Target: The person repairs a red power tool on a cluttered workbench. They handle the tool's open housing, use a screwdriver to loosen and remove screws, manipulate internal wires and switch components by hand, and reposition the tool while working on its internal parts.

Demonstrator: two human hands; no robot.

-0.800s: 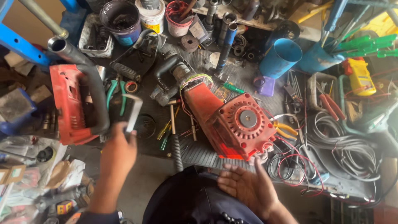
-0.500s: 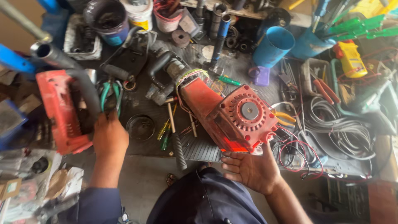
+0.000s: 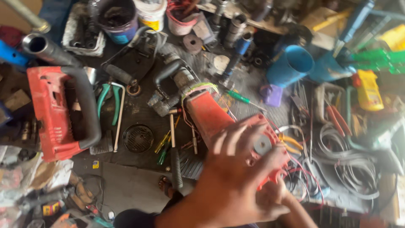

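Red motor housing (image 3: 211, 116), part of a stripped power tool, lies near the middle of a crowded tabletop (image 3: 139, 185), its round end cap turned toward the camera and both hands closed around that end. The left hand (image 3: 236, 169) is spread over the cap with fingers splayed beside a grey hub (image 3: 262, 145); the right hand (image 3: 276, 196) grips the lower edge from beneath, though motion blur hides how firmly either one holds. Thin red wires (image 3: 308, 181) trail from the housing into a tangle of grey cable (image 3: 350, 156) just to the right, and any hard pull or twist on the cap could likely strain or snap them. Screwdrivers, one with a green handle (image 3: 238, 97), lie loose beside the housing, and a shift of the body might sweep them or small parts off the front edge. Pliers with green grips (image 3: 107, 99) and a black round grille (image 3: 138, 138) sit to the left, near a second red casing (image 3: 50, 114) with a black handle, well apart from the hands. A blue cup (image 3: 291, 65) stands on its side behind. With so little bare surface around it, the housing has no settled resting place, and it could roll or slip if either hand lets go.
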